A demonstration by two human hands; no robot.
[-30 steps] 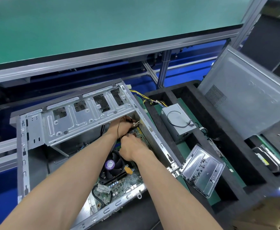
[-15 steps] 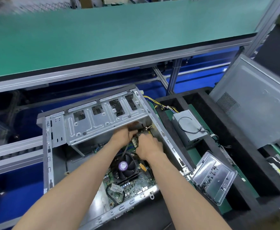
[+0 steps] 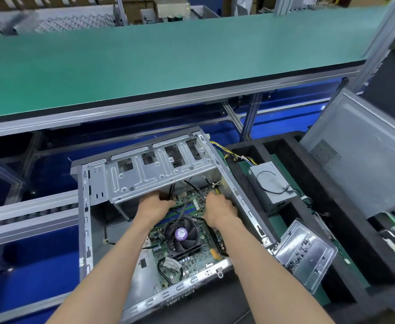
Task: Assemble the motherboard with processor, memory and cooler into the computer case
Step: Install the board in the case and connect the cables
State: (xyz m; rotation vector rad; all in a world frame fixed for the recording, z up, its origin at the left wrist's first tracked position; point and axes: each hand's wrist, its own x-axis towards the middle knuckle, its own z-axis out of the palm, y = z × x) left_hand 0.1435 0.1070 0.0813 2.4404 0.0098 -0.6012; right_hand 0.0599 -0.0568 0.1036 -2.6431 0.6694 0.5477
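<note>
Stretching across the far side, a green-topped workbench [image 3: 168, 54] on aluminium framing stands before blurred shelving, with blue panels below it. Black foam trays [image 3: 308, 206] to the right hold a grey side panel [image 3: 367, 160], a power supply [image 3: 271, 183] and a clear plastic screw box [image 3: 306, 253]. The open computer case [image 3: 86, 206] lies below the bench, the motherboard [image 3: 192, 258] flat inside it, its cooler [image 3: 182, 235] fitted. The left hand [image 3: 153, 205] curls by black cables; the right hand [image 3: 220, 206] reaches the board's far edge. Whether either grips anything cannot be told.
</note>
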